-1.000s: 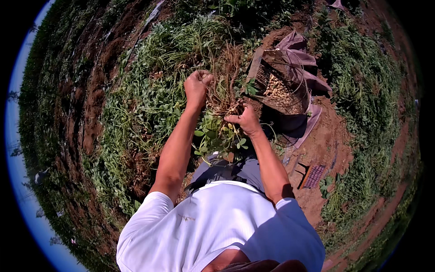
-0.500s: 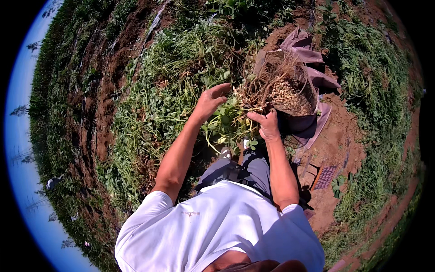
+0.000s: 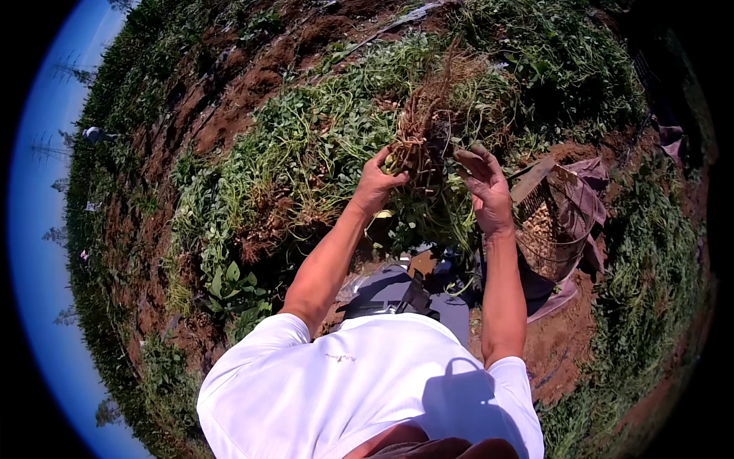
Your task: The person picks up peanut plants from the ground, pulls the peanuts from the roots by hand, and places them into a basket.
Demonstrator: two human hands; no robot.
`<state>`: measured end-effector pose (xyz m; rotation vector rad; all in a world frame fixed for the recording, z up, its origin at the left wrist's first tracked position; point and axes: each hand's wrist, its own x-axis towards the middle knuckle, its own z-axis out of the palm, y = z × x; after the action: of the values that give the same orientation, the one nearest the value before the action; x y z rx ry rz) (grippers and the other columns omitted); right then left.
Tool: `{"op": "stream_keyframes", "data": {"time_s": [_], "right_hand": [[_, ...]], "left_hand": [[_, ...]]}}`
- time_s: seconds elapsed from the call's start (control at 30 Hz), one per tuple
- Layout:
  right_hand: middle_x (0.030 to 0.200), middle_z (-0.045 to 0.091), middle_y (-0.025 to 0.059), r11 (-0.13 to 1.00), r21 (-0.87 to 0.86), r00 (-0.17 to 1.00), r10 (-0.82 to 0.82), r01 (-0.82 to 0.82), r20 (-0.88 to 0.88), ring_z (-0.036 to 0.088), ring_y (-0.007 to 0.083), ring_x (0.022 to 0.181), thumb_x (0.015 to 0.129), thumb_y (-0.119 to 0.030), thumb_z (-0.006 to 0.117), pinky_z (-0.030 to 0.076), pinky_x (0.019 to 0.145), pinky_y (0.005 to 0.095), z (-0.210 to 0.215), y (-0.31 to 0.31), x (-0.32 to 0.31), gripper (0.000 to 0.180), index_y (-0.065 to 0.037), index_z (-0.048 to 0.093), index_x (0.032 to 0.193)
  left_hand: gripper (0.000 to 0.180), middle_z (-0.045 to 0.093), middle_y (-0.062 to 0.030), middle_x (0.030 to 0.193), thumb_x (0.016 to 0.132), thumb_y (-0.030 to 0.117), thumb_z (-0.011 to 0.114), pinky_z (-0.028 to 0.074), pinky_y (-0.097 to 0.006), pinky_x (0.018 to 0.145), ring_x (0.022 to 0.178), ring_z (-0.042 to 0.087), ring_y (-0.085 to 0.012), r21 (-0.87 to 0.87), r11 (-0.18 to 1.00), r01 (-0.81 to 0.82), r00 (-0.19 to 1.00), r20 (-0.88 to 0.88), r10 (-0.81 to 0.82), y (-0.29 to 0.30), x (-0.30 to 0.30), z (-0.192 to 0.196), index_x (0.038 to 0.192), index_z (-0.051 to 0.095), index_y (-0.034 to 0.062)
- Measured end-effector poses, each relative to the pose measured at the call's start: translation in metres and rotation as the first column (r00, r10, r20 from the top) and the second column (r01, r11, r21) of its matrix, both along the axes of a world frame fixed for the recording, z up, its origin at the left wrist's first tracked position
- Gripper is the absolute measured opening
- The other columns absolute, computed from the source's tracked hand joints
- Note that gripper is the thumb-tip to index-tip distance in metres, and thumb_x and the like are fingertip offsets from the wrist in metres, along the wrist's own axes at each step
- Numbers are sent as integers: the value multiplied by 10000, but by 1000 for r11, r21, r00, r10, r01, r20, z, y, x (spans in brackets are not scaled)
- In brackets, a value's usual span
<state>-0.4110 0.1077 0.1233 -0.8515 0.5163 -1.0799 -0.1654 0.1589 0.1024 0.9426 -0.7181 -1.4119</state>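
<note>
Out here in front of the person, the left hand (image 3: 372,188) grips a peanut plant (image 3: 414,147) near its base, roots pointing away, while the right hand (image 3: 487,187) stands half spread just beside it, with no hold on it that I can see. Beyond the right forearm, which stands between plant and basket (image 3: 584,205), peanuts (image 3: 540,236) lie inside that basket, mauve cloth (image 3: 590,169) bunched about it. Farther off, heaped green vines (image 3: 325,141) give way to reddish-brown soil (image 3: 226,136).

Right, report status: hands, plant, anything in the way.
Left hand gripping uprooted plant. Right hand open beside it, no hold visible. Basket with peanut pods off to the right, nothing visibly blocking either hand.
</note>
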Motion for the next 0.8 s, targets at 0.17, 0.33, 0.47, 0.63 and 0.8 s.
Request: {"op": "stream_keyframes", "data": {"time_s": [0.17, 0.33, 0.47, 0.63, 0.8], "right_hand": [[1277, 614, 100, 999, -20, 980, 33, -37, -197, 572, 202, 1209, 855, -49, 697, 437, 1053, 342, 8, 30, 71, 480, -21, 547, 1310], [1185, 651, 72, 979, -171, 918, 36, -112, -395, 608, 158, 1093, 852, -74, 716, 491, 943, 298, 12, 76, 149, 396, -20, 612, 1230], [1216, 632, 110, 876, -446, 824, -110, -183, -556, 600, 238, 1137, 771, -156, 773, 454, 993, 342, 27, 101, 184, 541, -58, 592, 1271], [1417, 457, 192, 581, -729, 678, -372, -361, -633, 389, 369, 1363, 670, -239, 845, 287, 1121, 476, 38, 149, 227, 881, -61, 406, 1414], [1250, 547, 216, 484, -823, 622, -557, -296, -551, 494, 427, 1220, 729, 32, 583, 370, 1038, 483, 22, 155, 243, 644, -38, 445, 1354]], "left_hand": [[651, 678, -50, 1115, 748, 158, 808, 562, -328, 845, 969, 672, -184, -204, 962, -181, 959, -252, 127, 40, 113, -7, 1316, 515, 31], [393, 692, -24, 997, 854, 324, 683, 579, -367, 794, 905, 677, -209, -214, 861, -461, 853, -375, 363, 73, 186, -40, 1155, 624, 79], [404, 692, -36, 1016, 874, 368, 651, 580, -386, 794, 911, 677, -227, -242, 817, -524, 807, -447, 385, 102, 206, -45, 1156, 633, 80], [429, 693, -51, 1040, 899, 423, 612, 580, -409, 794, 920, 676, -250, -279, 807, -521, 771, -561, 303, 127, 195, -32, 1156, 644, 81], [467, 693, -66, 1063, 923, 479, 572, 581, -433, 794, 928, 676, -273, -323, 803, -501, 739, -642, 203, 127, 182, -23, 1156, 655, 82]]}}
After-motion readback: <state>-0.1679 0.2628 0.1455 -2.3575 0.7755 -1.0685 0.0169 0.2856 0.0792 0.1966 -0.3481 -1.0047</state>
